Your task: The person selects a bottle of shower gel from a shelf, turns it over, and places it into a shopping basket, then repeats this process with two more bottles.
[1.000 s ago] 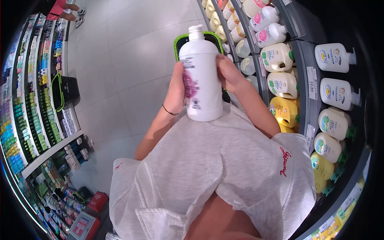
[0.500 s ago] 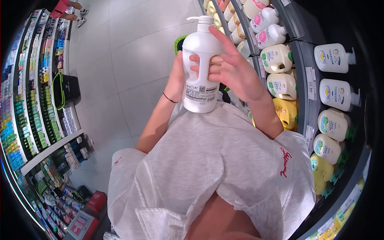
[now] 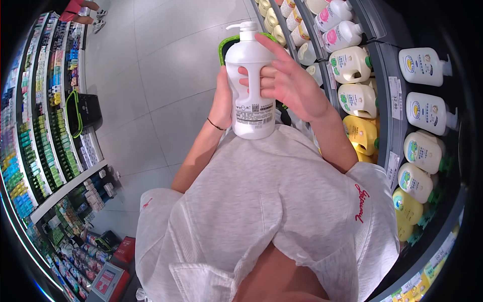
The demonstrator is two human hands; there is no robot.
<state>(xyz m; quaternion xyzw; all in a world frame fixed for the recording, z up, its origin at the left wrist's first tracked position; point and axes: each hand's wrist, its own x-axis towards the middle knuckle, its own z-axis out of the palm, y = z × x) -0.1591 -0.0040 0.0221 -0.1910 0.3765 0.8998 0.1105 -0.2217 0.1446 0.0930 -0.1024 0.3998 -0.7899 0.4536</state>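
Observation:
A white pump bottle with a built-in handle stands upright in front of my chest, its printed back label and barcode facing me. My right hand has its fingers through the handle opening, while the index finger reaches up to the neck below the pump head. Against the bottle's left side my left hand is pressed, its fingers mostly hidden behind it. A dark band circles the left wrist. Behind the bottle shows part of a basket with a green rim.
On my right, shelves hold white pump bottles, cream handled bottles and yellow ones. Another green-rimmed black basket is at the left shelves. A person stands far off at the upper left on the tiled floor.
The bottle and both hands have shifted slightly left, with the grip unchanged. More of the green-rimmed basket shows behind the bottle.

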